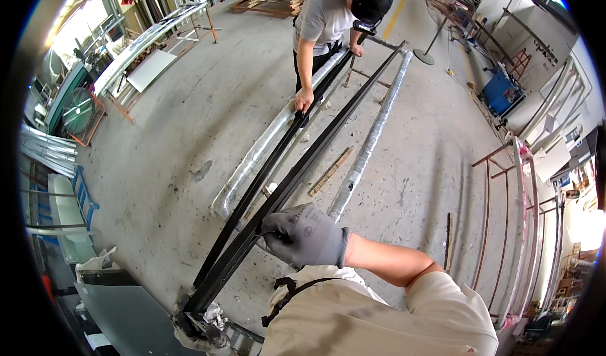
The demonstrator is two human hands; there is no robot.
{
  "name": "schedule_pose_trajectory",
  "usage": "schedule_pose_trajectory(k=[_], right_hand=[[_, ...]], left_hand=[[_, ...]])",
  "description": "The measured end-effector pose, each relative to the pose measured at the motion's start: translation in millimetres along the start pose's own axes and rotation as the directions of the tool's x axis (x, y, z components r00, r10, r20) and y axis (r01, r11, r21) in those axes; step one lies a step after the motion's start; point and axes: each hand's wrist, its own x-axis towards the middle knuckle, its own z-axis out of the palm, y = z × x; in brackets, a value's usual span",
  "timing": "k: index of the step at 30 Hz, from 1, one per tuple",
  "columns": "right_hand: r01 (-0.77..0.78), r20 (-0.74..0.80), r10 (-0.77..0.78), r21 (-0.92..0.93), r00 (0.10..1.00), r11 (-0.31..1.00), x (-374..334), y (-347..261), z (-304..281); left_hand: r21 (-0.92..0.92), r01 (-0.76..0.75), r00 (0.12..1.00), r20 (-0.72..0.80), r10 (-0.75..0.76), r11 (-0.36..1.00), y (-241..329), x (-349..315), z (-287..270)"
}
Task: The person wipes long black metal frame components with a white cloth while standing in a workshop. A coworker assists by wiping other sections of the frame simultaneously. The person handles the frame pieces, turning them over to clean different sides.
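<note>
The fingers of the right hand (pixel 303 235), in a grey work glove, are curled shut around a long black metal profile (pixel 297 170) at a point near its close end; the forearm runs back bare to a beige sleeve at the lower right; the left hand (pixel 197 327), in a pale, soiled glove, sits at the very bottom of the view with its fingers wrapped about the near tip of the same profile, where it meets a second black profile (pixel 252 195) that lies just beside it on the left; both black lengths run away in a long diagonal toward the upper right, side by side, close together near the hands and spreading apart farther off; left of them lies a long bundle wrapped in clear plastic film (pixel 265 144), and right of them a thinner wrapped bundle (pixel 369 138), both on the concrete floor (pixel 183 122); a short strip of wood (pixel 331 171) lies on the floor between the black profile and the thinner bundle; at the far end another person (pixel 328 21) in a grey shirt and black cap bends over, one bare hand down on the left black profile and the wrapped bundle; a rust-coloured metal rack (pixel 505 223) stands at the right, and a blue trolley (pixel 502 94) farther back.
</note>
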Motion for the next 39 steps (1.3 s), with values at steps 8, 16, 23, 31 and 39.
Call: schedule_pose_trajectory(k=[8,16,23,31,39], right_hand=[[0.006,0.013,-0.005,-0.052,1.0,0.999,-2.6,-6.8,4.8],[-0.031,-0.069,0.016,-0.229,0.998,0.973,-2.4,8.2,-25.1],[-0.123,-0.044,0.115,-0.358,0.992,0.926,8.4,15.5,-18.6],[-0.052,-0.105,0.028,-0.229,0.994,0.972,18.6,8.9,-12.1],[0.167,-0.127,-0.237,-0.408,0.963,0.898,19.4,6.5,-2.5]], left_hand=[[-0.029,0.008,1.0,0.026,-0.007,1.0,19.3,12.4,6.1],[-0.011,-0.058,0.997,0.042,0.058,0.998,6.7,11.0,6.0],[0.144,-0.112,0.988,-0.089,0.125,0.983,-8.6,1.5,-9.5],[-0.203,0.109,0.985,-0.11,-0.134,0.973,29.1,31.1,13.3],[-0.164,0.058,0.991,-0.112,-0.077,0.985,27.4,34.8,13.3]])
